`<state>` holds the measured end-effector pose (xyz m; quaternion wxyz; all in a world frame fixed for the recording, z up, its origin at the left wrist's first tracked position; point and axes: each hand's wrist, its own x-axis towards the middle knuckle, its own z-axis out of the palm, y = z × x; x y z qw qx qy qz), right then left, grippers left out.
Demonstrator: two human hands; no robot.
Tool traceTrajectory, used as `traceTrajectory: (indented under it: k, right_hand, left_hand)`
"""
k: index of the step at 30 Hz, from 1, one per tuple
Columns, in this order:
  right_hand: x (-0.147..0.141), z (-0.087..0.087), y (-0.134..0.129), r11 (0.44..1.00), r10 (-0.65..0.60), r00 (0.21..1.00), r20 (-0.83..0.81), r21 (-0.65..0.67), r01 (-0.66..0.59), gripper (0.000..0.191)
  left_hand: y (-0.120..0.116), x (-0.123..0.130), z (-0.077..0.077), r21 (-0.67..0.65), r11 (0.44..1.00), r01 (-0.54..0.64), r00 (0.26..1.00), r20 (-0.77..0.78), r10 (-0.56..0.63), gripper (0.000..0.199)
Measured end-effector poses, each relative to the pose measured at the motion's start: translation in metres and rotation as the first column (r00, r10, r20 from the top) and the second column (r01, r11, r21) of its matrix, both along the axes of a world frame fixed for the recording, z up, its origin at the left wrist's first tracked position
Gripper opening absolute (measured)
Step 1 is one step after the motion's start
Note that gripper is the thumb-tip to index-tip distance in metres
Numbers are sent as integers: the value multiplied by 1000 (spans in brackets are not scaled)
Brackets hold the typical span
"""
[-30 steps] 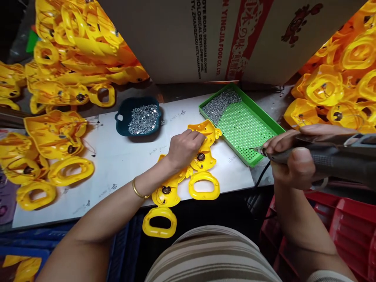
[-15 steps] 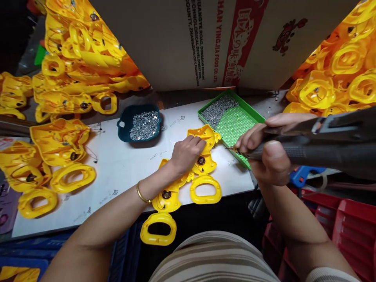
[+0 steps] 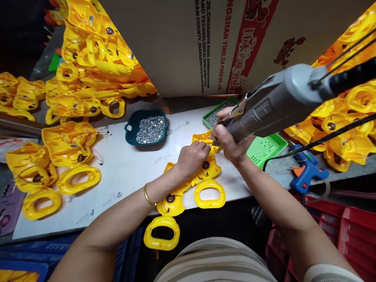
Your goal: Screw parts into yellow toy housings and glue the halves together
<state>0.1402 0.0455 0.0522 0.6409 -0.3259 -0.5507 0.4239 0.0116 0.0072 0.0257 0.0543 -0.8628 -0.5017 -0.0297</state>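
Note:
My right hand (image 3: pixel 230 143) is wrapped round a grey electric screwdriver (image 3: pixel 270 102), its front end low over the upper part of a yellow plastic shell (image 3: pixel 213 169). My left hand (image 3: pixel 194 156) is on that same shell, fingers pinched together; whatever is between the fingertips is hidden. A dark round piece sits inside the shell, and a yellow ring (image 3: pixel 209 194) lies just below it. Partly under my left forearm is a second yellow shell (image 3: pixel 172 205), with another ring (image 3: pixel 161 234) over the table's front edge.
A dark teal bowl (image 3: pixel 132 135) and a green tray (image 3: pixel 272 150) hold small metal pieces. Yellow parts (image 3: pixel 100 58) are heaped left and right. A large carton (image 3: pixel 176 47) stands behind. A blue glue gun (image 3: pixel 307 176) lies right; a black cable crosses there.
My right hand has brought the screwdriver left, from over the green tray to the shell beside my left hand. The view has shifted slightly.

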Motion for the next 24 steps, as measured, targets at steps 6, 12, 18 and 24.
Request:
traceTrajectory:
  k: [6, 12, 18, 24]
  right_hand:
    - [-5, -3, 0, 999, -26, 999, -37, -26, 25, 27]
    - [-5, -5, 2, 999, -24, 995, -95, -49, 20, 32]
    - [-5, -8, 5, 999, -38, 997, -66, -14, 37, 28]
    - [-6, -10, 5, 999, 39, 999, 6, 32, -39, 25]
  left_hand:
    - [0, 2, 3, -77, 997, -25, 1000, -1, 25, 19]
    - [1, 2, 1, -60, 998, -22, 1000, 17, 23, 22]
    - [1, 1, -1, -79, 996, -36, 998, 38, 39, 22]
    - [2, -1, -6, -147, 988, -43, 988, 142, 64, 18]
